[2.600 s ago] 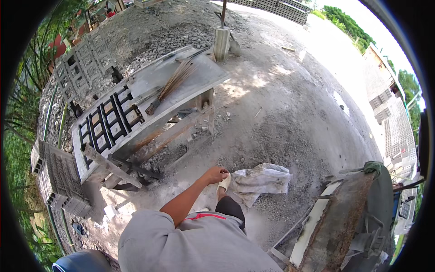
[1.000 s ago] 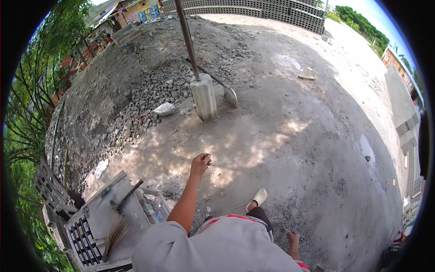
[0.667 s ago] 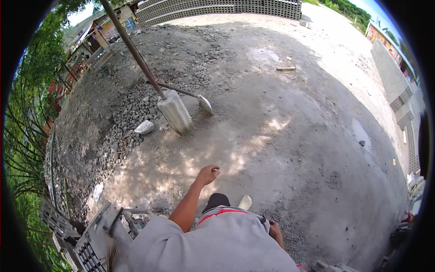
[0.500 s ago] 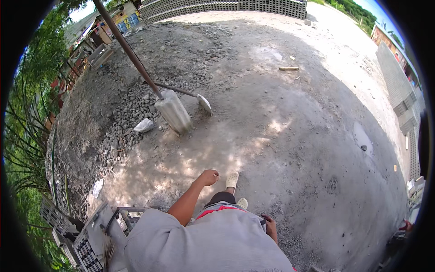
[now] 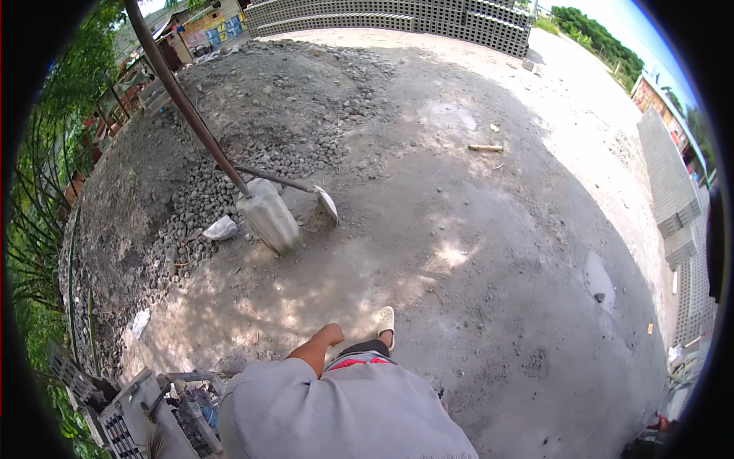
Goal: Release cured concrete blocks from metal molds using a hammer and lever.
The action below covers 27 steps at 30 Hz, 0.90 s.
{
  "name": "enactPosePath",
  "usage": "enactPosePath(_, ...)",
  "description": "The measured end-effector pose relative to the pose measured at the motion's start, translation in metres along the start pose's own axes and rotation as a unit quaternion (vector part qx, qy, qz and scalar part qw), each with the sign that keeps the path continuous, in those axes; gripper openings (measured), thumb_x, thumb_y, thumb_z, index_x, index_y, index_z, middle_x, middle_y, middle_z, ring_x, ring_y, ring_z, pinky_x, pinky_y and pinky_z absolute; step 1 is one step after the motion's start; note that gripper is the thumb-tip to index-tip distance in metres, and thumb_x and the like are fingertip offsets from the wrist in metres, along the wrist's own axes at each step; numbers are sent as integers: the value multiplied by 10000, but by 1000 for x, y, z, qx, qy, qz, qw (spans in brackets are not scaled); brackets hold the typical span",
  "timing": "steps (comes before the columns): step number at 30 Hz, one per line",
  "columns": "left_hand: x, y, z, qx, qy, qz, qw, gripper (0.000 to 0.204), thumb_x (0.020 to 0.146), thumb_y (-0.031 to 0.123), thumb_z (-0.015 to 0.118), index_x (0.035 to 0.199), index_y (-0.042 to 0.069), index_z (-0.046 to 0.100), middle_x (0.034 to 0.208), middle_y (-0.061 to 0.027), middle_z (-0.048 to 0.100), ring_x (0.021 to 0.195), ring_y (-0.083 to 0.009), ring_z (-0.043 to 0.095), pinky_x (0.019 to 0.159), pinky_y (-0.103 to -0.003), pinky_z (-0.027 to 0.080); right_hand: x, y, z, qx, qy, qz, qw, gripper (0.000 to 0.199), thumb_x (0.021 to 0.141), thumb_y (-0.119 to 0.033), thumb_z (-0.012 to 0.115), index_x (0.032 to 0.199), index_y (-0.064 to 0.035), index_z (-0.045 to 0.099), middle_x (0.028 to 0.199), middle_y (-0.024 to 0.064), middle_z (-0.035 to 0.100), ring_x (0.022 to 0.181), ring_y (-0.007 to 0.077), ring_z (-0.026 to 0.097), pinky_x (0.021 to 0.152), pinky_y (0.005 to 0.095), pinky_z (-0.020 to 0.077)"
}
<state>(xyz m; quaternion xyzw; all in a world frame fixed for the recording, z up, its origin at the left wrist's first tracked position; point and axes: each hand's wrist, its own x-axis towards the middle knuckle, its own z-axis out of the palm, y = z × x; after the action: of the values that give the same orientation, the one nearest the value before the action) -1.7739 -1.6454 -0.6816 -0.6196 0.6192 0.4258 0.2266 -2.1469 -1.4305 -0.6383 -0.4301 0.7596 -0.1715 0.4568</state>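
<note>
My left hand [image 5: 329,334] hangs in front of my body at the end of a bent arm, its fingers curled in and nothing showing in them. It touches nothing and is nearest to my pale clog [image 5: 384,318], which is on the dirt ground. My right hand is out of sight behind my grey shirt [image 5: 336,405]. Ahead to the left, a concrete block [image 5: 271,218] forms the foot of a leaning brown pole [image 5: 183,99]. A shovel [image 5: 326,205] rests against the block, its blade on the ground.
Gravel [image 5: 202,191] is heaped left of the pole, with a white plastic bag [image 5: 222,228] on it. Planks and hollow blocks [image 5: 138,409] lie at lower left. Rows of hollow blocks [image 5: 382,17] stand at the back, and stacked blocks [image 5: 669,183] line the right side.
The pole, block and shovel sit lower and further left in view. My left hand has swung left and down, its fingers still curled. My right hand has gone out of sight.
</note>
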Motion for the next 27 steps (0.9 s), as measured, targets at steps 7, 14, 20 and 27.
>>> enactPosePath(7, 122, 62, -144, -127, 118, 67, 983, 251, 701, 241, 541, 821, 68, 676, 853, -158, 637, 834, -304, 609, 763, -383, 481, 165, -72, -21, 6, 49, -32, 998, 190, 778, -159, 554, 807, 22, 604, 763, 186, 619, 700, 300, 603, 615, 414, 460)
enactPosePath(14, 217, 130, -296, -78, 132, 87, 984, 291, 745, 263, 532, 931, 73, 651, 953, -164, 622, 918, -318, 583, 829, -379, 456, 309, -144, -59, -39, 137, -101, 985, 214, 786, -174, 529, 785, 29, 597, 762, 225, 613, 725, 346, 610, 623, 449, 458)
enactPosePath(20, 279, 166, -374, -133, 147, 124, 972, 301, 756, 260, 547, 976, 76, 637, 987, -165, 616, 938, -317, 576, 847, -374, 445, 441, -207, -90, -144, 162, -145, 965, 160, 748, -60, 429, 651, 20, 529, 701, 227, 570, 652, 393, 564, 555, 472, 418)
enactPosePath(27, 367, 101, -395, -191, 70, -74, 976, 275, 739, 227, 564, 911, 28, 645, 765, -139, 642, 702, -249, 627, 669, -350, 493, 597, -299, -147, -230, 68, -168, 956, 196, 764, -77, 408, 681, 11, 562, 733, 234, 576, 710, 385, 577, 609, 462, 448)
